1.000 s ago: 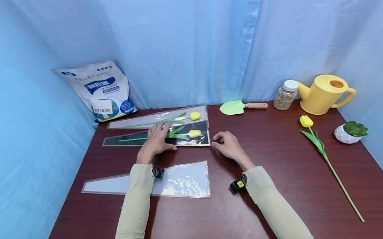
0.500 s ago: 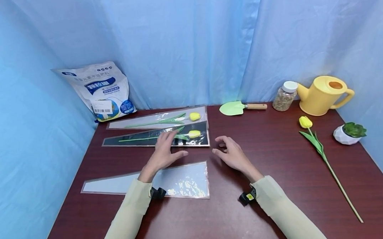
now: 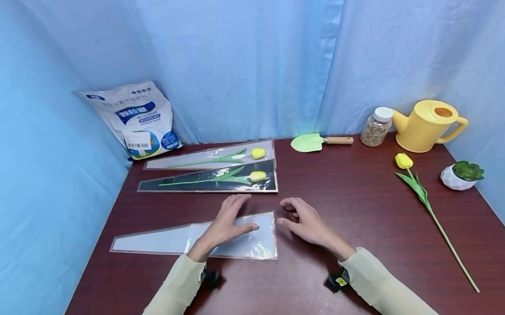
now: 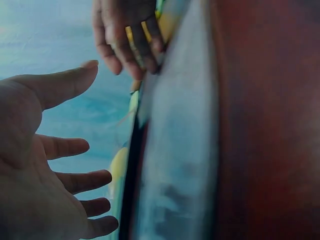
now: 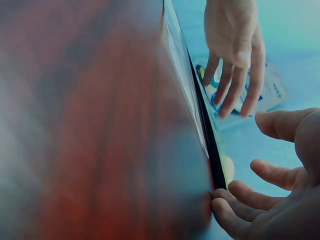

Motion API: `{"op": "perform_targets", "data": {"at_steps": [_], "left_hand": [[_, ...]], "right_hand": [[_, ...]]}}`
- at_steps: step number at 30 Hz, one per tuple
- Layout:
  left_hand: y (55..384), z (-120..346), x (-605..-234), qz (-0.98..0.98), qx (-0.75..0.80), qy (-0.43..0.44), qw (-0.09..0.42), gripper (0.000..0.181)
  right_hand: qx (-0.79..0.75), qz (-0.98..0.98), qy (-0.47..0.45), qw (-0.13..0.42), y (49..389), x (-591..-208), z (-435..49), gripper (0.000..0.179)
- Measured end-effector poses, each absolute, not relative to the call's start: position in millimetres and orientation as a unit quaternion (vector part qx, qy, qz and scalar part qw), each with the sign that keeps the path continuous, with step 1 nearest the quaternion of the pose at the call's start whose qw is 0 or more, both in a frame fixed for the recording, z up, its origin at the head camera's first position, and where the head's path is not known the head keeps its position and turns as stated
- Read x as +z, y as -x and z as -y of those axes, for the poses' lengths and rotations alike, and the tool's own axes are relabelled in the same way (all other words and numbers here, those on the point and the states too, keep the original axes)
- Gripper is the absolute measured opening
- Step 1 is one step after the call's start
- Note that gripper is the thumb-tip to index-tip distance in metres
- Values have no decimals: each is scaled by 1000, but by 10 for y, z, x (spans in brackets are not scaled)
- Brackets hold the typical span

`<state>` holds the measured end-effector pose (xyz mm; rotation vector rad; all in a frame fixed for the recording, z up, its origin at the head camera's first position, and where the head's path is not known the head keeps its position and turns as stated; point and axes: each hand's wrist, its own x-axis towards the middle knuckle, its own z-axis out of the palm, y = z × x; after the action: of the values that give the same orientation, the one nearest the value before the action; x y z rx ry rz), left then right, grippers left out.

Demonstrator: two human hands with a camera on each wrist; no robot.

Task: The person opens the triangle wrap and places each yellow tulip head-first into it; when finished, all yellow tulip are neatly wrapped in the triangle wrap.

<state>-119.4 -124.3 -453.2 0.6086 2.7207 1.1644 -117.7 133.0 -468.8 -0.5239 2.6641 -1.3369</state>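
My left hand [image 3: 226, 227] hovers over the right part of a white tapered flower sleeve [image 3: 154, 240] with a clear border, thumb and fingers spread and holding nothing. Just past that sleeve's right edge is my right hand [image 3: 308, 223], fingers loosely bent and nothing between them. Farther back lies a black tapered sleeve [image 3: 268, 185] with a yellow tulip [image 3: 257, 176] in or on it. Behind it, a pale sleeve [image 3: 185, 159] bears another yellow tulip [image 3: 258, 153]. In the left wrist view the left hand [image 4: 45, 165] shows its fingers apart.
A loose yellow tulip [image 3: 432, 210] lies on the right. Along the back stand a fertilizer bag [image 3: 136, 120], a green trowel [image 3: 308, 143], a white-capped jar [image 3: 376, 127] and a yellow watering can [image 3: 422, 126]. A potted succulent [image 3: 461, 175] sits at the right edge.
My left hand has left the black sleeve and drawn back over the white sleeve. The right hand has also come nearer, away from the black sleeve's corner. The sleeves have stayed put.
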Motion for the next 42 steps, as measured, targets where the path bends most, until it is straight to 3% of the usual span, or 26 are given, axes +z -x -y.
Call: {"op": "perform_targets", "data": {"at_steps": [17,27,42], "left_hand": [[1036,1255,-4707,-908,352,-213,78,80],[974,1223,-4776,-926,287,-224,100,89],[1012,1241,-4764,-929,248,-240,132,89]], "right_hand": [[-428,-876,223,17,961,-4897,-1276,57],[-351,-893,280,-25,910,-4991,-1239,69],[-326,-906,266,-37,931,-4995,-1207,75]]}}
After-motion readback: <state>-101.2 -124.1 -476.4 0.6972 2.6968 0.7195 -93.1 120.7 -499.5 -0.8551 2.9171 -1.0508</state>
